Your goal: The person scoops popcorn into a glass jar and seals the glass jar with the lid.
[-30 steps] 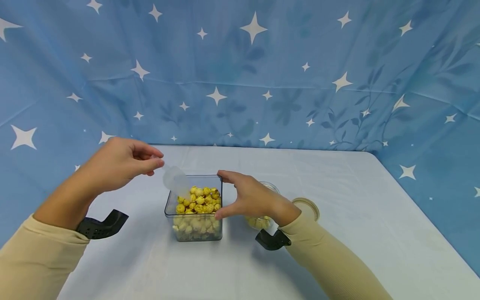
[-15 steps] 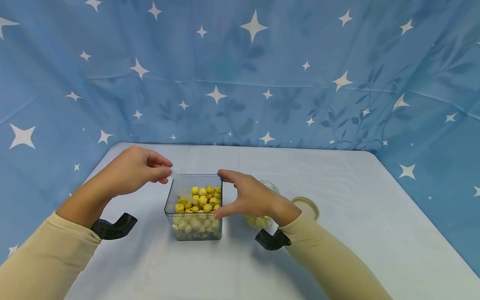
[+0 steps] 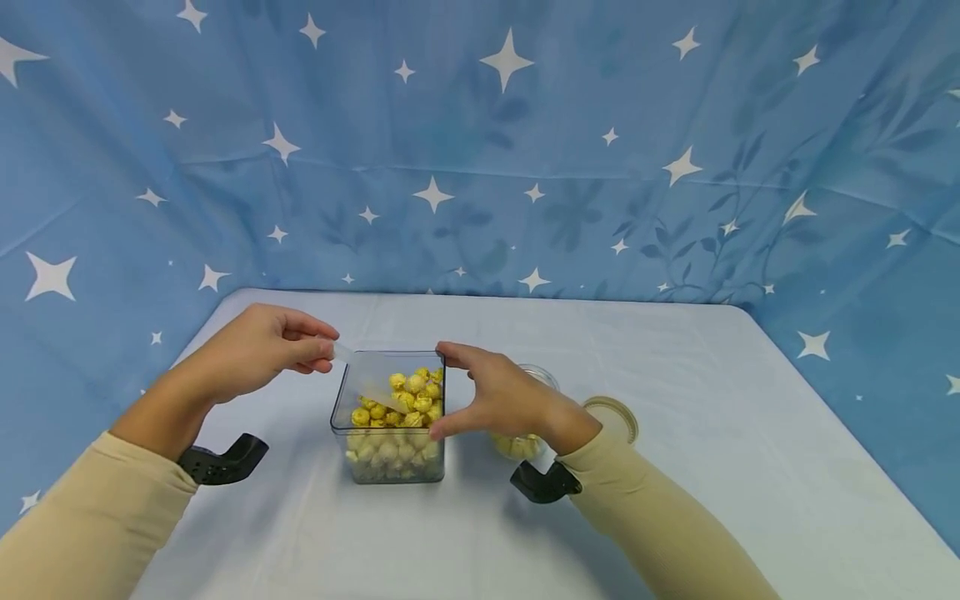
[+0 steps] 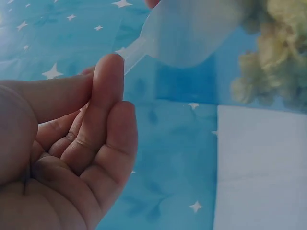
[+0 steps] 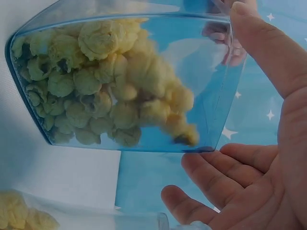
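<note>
My left hand (image 3: 262,354) pinches the narrow handle of a translucent plastic scoop (image 4: 187,38) between thumb and fingers. The scoop's broad end dips into a clear, grey-tinted square box (image 3: 393,363), among yellow popcorn (image 3: 422,397). Popcorn partly hides that end in the head view. Across the box's right side, my right hand (image 3: 504,396) holds it, thumb at the near rim corner and fingers at the far corner. In the right wrist view, the popcorn (image 5: 86,76) is heaped to one side behind the see-through wall.
A round glass jar (image 3: 542,375) with popcorn in it stands right of the box, partly behind my right hand. Beside it lies a gold-rimmed round lid (image 3: 633,417). A white cloth (image 3: 712,400) covers the table, and a blue starry curtain (image 3: 465,233) hangs behind.
My left hand has come down and slightly right, bringing the scoop's end from above the box's left side into the popcorn. My right hand and the box have stayed in place.
</note>
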Available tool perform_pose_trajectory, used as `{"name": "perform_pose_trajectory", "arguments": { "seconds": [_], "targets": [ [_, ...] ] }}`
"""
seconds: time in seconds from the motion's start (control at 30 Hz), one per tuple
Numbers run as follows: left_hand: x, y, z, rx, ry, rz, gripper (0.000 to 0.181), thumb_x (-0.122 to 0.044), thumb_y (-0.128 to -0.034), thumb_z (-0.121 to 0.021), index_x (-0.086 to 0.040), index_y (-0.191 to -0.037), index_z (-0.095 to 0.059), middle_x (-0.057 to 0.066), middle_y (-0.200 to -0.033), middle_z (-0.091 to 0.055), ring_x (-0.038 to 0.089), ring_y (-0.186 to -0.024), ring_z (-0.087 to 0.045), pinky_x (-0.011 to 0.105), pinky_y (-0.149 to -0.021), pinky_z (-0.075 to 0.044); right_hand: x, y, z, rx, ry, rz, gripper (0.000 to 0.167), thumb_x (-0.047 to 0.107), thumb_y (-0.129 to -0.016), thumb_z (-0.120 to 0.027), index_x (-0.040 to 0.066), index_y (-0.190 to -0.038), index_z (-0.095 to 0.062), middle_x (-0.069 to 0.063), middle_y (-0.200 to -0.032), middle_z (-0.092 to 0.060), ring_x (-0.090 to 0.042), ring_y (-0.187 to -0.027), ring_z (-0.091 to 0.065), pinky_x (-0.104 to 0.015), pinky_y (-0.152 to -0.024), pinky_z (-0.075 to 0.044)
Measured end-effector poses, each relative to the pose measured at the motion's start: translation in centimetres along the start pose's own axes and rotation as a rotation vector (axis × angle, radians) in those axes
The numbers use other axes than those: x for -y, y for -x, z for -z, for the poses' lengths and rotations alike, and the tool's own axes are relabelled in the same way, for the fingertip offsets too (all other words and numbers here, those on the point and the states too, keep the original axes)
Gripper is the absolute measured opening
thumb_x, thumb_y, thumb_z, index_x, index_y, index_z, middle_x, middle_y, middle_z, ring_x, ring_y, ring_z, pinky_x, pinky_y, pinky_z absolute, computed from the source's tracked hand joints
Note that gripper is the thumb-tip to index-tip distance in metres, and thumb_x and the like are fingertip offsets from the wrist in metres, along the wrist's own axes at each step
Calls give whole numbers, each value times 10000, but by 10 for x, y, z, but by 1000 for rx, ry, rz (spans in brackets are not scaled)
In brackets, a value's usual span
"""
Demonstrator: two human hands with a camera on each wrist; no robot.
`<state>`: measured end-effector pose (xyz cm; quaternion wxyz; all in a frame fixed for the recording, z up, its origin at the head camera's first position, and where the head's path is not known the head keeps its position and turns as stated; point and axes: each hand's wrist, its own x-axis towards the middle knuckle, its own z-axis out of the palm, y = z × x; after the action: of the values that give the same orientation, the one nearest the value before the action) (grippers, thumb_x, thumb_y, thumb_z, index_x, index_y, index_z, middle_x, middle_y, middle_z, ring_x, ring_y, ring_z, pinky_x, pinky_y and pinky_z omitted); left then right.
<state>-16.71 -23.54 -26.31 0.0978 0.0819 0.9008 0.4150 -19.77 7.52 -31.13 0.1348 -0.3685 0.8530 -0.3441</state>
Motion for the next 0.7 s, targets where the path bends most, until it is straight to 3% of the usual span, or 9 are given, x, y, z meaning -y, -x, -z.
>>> {"name": "perform_pose_trajectory", "arguments": {
  "seconds": [0.27, 0.7],
  "targets": [
    [13, -11, -18, 62, 129, 13, 408, -172, -1026, -596, 90, -1338, -569, 104, -1079, -713, 222, -959, -690, 338, -865, -557, 0, 0, -2, -12, 0, 1, 1038, 392, -775, -878, 41, -1564, -301, -94, -1561, -387, -220, -1406, -401, -420, -1120, -354],
    [18, -10, -18, 80, 198, -4, 414, -136, -1022, -598, 107, -1352, -545, 170, -1151, -691, 247, -965, -679, 355, -872, -554, 0, -1, -1, -9, -4, -3, 1034, 385, -779, -877, 39, -1564, -299, -98, -1563, -383, -223, -1411, -395, -406, -1126, -346]
  ]
}}
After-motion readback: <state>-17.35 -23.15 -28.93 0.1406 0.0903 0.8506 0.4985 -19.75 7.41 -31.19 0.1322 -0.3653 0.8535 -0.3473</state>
